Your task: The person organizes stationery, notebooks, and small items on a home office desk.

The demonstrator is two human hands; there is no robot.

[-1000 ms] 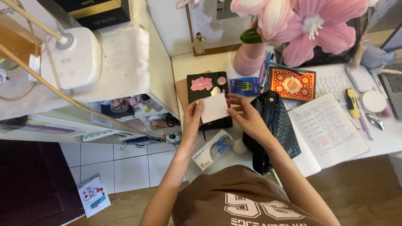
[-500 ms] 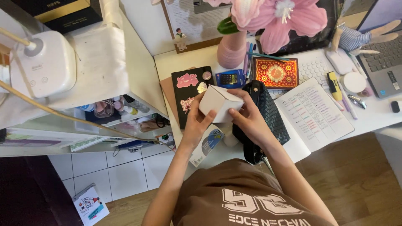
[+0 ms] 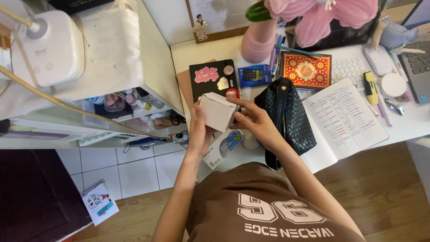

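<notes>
Over the white desk (image 3: 197,54), both hands hold a small white box (image 3: 217,111) up in the air. Her left hand (image 3: 197,130) cups one side and her right hand (image 3: 253,123) pinches the other, so it stays steady above the black notebook (image 3: 210,78).

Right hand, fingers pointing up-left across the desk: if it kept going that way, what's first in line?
The small white box itself; the right hand already grips its right side, with the left hand on the other. Beyond the box lies the black stickered notebook, though it probably sits lower.
</notes>
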